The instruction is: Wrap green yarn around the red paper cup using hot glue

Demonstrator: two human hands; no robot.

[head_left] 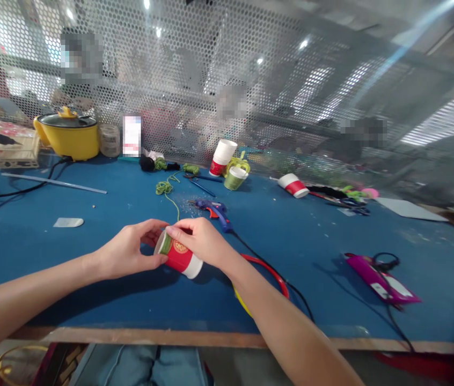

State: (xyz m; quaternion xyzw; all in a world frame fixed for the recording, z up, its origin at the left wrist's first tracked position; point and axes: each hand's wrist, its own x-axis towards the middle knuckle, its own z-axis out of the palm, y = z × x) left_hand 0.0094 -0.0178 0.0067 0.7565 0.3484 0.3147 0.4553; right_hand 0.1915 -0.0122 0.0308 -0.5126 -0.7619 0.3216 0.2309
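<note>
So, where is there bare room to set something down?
Widest, specks aside: right of the blue glue gun, between the tipped cup and the purple packet. Smaller: between the pale flat piece and the left hand. Crowded: beyond the glue gun, with blue tools, green yarn and a green cup.

Small lights (158, 32) shine bright at eleven and one o'clock, and a long white streak (408, 48) glares at two. A soft shadow sits on the blue table (299, 225) below my left hand (128, 252). Toward three o'clock everything looks stretched and smeary, with a dark edge.
</note>
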